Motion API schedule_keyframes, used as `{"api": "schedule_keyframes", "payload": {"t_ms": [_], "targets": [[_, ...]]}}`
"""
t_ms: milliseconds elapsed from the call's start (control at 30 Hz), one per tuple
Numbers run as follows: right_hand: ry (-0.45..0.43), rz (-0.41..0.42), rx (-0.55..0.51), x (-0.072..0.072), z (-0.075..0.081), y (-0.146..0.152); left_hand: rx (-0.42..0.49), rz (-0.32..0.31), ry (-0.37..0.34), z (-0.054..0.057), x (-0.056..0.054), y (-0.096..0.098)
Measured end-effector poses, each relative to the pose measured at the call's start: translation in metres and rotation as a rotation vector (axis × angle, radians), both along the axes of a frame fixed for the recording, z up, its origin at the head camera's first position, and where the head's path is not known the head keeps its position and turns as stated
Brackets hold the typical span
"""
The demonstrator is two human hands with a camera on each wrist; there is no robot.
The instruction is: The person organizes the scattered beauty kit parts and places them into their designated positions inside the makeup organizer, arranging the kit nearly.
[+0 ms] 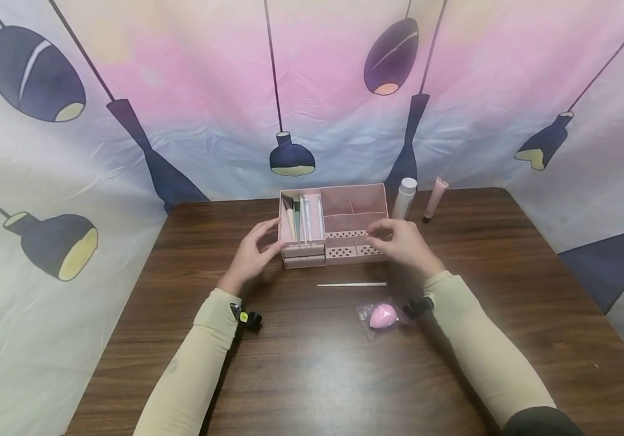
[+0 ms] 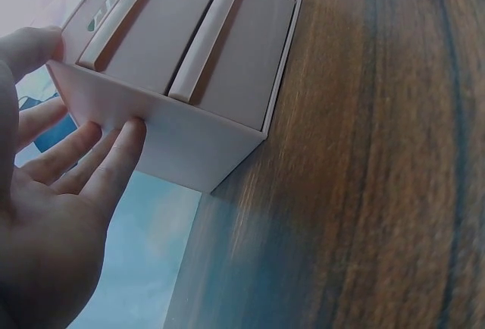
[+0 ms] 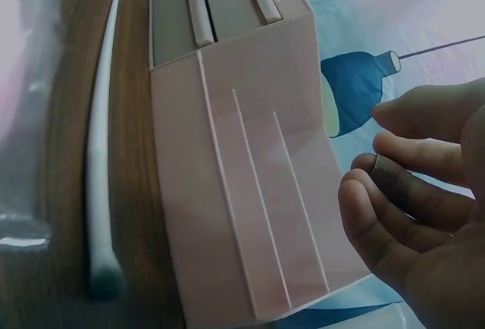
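A pink desk organizer (image 1: 355,224) stands near the back of the table, with several makeup brushes (image 1: 303,218) in its left compartment. My left hand (image 1: 254,251) is at its left end; in the left wrist view my extended fingers (image 2: 114,162) touch the side wall and the thumb is at the front corner. Over the right part of the organizer, my right hand (image 1: 401,242) has its fingers (image 3: 394,215) loosely bent, with nothing seen between them. A single makeup brush (image 1: 352,284) lies on the table in front, and a pink makeup sponge (image 1: 382,316) in clear wrapping lies closer to me.
Behind the organizer's right end stand a white bottle (image 1: 405,197) and a pink tube (image 1: 436,200). Two drawers (image 1: 304,256) fill the organizer's lower left front. A printed cloth (image 1: 224,151) hangs behind the brown wooden table (image 1: 290,363).
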State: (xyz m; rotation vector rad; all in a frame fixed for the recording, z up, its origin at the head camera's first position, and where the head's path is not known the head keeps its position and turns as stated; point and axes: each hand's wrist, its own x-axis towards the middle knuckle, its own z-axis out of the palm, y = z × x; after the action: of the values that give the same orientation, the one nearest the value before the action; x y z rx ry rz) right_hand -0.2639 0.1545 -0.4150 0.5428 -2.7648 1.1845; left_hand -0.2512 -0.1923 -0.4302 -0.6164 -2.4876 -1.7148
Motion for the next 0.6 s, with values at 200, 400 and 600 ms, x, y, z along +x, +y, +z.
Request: {"api": "schedule_keyframes", "payload": {"t_ms": [200,400,600], "targets": [[0.001,0.076,-0.003,0.003,-0.007,0.005,0.009,-0.004,-0.006,-0.001,-0.001,0.0],[0.034,0.117,0.055,0.003,-0.017,0.009,0.001,-0.004,0.006,0.001,0.0,0.0],[0.007,0.144,0.092,0.001,-0.025,0.01,0.0,0.0,-0.003,0.001,0.0,0.001]]}}
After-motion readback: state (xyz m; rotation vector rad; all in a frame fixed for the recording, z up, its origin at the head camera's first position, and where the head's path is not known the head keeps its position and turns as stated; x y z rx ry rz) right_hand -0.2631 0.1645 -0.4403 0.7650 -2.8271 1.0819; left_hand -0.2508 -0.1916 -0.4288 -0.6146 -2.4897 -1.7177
